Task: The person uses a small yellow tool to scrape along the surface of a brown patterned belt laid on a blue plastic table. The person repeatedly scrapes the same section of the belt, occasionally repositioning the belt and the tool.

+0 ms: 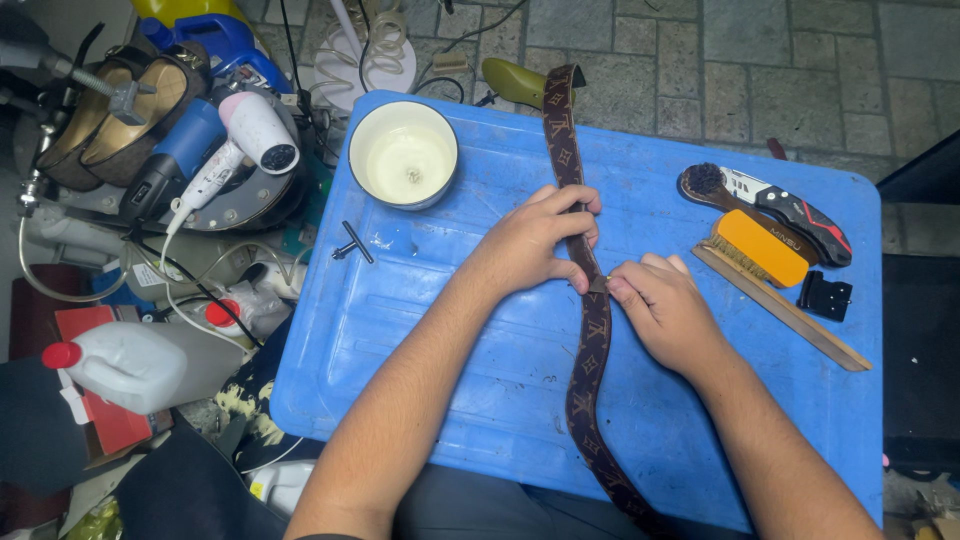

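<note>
Head view, belt: a long dark brown strap (583,370) with a tan repeated pattern runs from the top of the blue plastic table (450,330) down past its near edge, bending slightly at the middle.
Head view, left hand: the left hand (535,243) lies over the strap just above the bend, fingers curled across its width, thumb and forefinger pinching its edge.
Head view, right hand: the right hand (662,305) sits just right of the strap, fingers pressed together, fingertips pinching a small thin piece (598,284) against the strap's edge; what the piece is cannot be told.
Head view, hands together: the 2 hands nearly touch at the strap.
Head view, bowl: a cream bowl (404,153) stands on the table's far left corner, well apart from the hands.
Head view, small tool: a dark T-shaped key (352,243) lies below the bowl.
Head view, right side: 1 dark round brush (706,184), a folding utility knife (800,212), an orange-backed brush (760,248), a wooden stick (785,310) and a small black clip (826,296) lie close together.
Head view, floor at left: a white hair dryer (245,140), a blue heat gun (180,150) and a white jug (140,365) with a red cap sit among cables.
</note>
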